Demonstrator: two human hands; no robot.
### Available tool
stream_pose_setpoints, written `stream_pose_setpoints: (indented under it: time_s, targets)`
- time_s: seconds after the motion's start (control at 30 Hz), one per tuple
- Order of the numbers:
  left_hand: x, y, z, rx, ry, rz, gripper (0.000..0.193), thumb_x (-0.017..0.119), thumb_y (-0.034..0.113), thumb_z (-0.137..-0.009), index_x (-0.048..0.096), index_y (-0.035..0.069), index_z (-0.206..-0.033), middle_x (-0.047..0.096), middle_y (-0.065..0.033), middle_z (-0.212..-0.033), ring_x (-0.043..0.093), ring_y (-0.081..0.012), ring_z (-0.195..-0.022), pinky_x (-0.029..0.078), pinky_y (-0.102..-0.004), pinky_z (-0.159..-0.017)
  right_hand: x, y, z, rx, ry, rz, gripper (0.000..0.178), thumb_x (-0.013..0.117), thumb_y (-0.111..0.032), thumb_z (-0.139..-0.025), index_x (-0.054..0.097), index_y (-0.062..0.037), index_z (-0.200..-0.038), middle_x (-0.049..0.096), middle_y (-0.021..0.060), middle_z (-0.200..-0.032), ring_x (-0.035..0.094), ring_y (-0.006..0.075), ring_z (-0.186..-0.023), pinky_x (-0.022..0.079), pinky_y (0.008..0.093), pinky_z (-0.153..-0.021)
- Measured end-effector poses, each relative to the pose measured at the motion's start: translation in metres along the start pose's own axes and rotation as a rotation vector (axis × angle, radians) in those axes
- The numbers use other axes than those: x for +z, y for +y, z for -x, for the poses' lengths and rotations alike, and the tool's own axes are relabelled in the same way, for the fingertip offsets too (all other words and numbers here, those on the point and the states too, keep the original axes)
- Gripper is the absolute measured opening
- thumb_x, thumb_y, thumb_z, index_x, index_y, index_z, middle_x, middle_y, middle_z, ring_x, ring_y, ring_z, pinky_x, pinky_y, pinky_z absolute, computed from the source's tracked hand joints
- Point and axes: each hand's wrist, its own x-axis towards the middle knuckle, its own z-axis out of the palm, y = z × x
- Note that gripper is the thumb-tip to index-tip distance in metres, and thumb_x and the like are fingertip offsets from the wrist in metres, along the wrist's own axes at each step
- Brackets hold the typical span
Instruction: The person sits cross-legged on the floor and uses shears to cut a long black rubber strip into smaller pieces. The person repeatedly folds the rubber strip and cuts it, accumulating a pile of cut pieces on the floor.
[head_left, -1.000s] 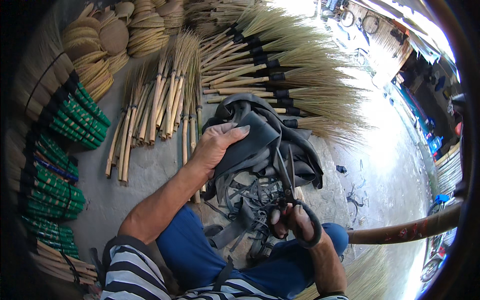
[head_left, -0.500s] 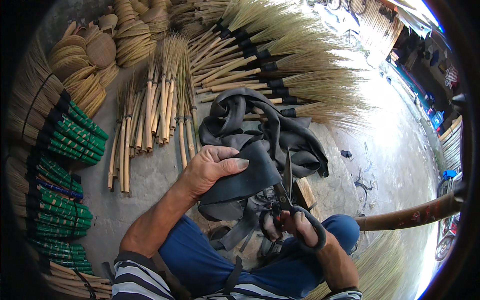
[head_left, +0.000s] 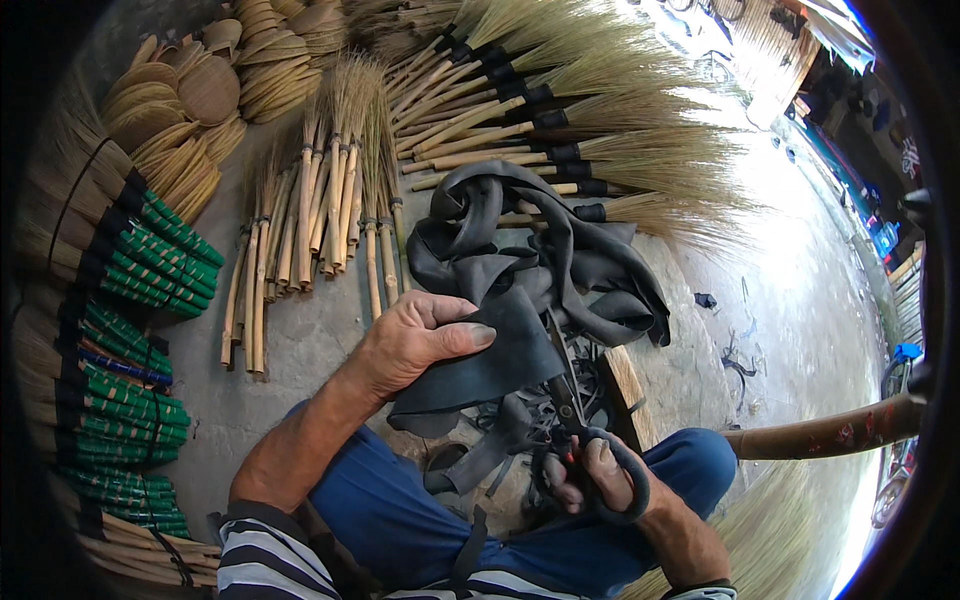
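Note:
My left hand (head_left: pixel 425 345) pinches a flat piece of black rubber sheet (head_left: pixel 490 365) between thumb and fingers, above my lap. In my right hand (head_left: pixel 600 480) is a pair of scissors (head_left: pixel 566 408) with large black handles, my thumb and fingers through the loops. The blades point up and slightly left at the right edge of the sheet, which hides part of them. Whether they are biting into the rubber I cannot tell. Just beyond lies a tangled heap of wide black rubber strips (head_left: pixel 475 272). Smaller rubber scraps (head_left: pixel 508 425) lie below the sheet, between my knees.
Grass brooms (head_left: pixel 490 135) with black-bound necks fan out at the back. Bamboo-handled bundles (head_left: pixel 330 190) lie left of centre, with green-wrapped brooms (head_left: pixel 150 275) at far left. Woven baskets (head_left: pixel 175 120) are stacked behind. A wooden block (head_left: pixel 627 395) and a brown pole (head_left: pixel 830 428) are at right.
The scissors have swung left, so their blades now lie along the sheet's right edge, closer together than before. My left hand keeps its hold on the rubber. The whole view has shifted slightly.

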Motion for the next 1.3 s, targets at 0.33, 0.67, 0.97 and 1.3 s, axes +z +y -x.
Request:
stream_pose_setpoints:
  time_s: [0.33,0.67,0.97,1.3]
  targets:
    - [0.004,-0.008,0.003,-0.050,-0.088,-0.070,0.028,0.077,0.015,-0.099,0.075,-0.005,-0.119,0.078,-0.0045,-0.097,0.070,-0.0054,-0.081,0.057,-0.0193,-0.071,-0.008,0.008,0.000,0.015,-0.101,-0.124,0.077,0.036,-0.079,-0.103,0.060,-0.0064,-0.094,0.055,-0.0007,-0.072,0.055,0.0109,-0.068,0.043,0.0272,-0.065]
    - [0.011,-0.013,0.009,-0.028,-0.224,-0.314,0.029,0.079,0.018,-0.098,0.077,-0.005,-0.117,0.078,-0.0030,-0.096,0.066,-0.0057,-0.080,0.055,-0.0231,-0.072,0.014,0.009,-0.008,-0.052,0.035,-0.165,0.084,0.042,-0.086,-0.096,0.062,-0.0047,-0.099,0.057,-0.0001,-0.072,0.055,0.0119,-0.065,0.044,0.0271,-0.063]
    - [0.005,-0.008,0.026,-0.042,-0.156,-0.278,0.030,0.079,0.022,-0.099,0.078,-0.004,-0.116,0.075,0.0007,-0.089,0.064,-0.0024,-0.076,0.053,-0.0203,-0.068,0.008,0.003,-0.004,0.125,-0.004,-0.131,0.068,0.053,-0.073,-0.101,0.060,-0.0062,-0.093,0.056,0.0005,-0.071,0.055,0.0108,-0.063,0.044,0.0260,-0.058]
    - [0.011,0.004,0.053,-0.099,-0.170,-0.218,0.030,0.081,0.015,-0.096,0.076,-0.007,-0.115,0.077,-0.0039,-0.095,0.068,-0.0081,-0.082,0.055,-0.0245,-0.075,0.032,0.017,-0.009,-0.073,-0.079,-0.159,0.064,0.034,-0.063,-0.111,0.060,-0.0047,-0.106,0.058,0.0040,-0.083,0.055,0.0143,-0.075,0.044,0.0293,-0.072]
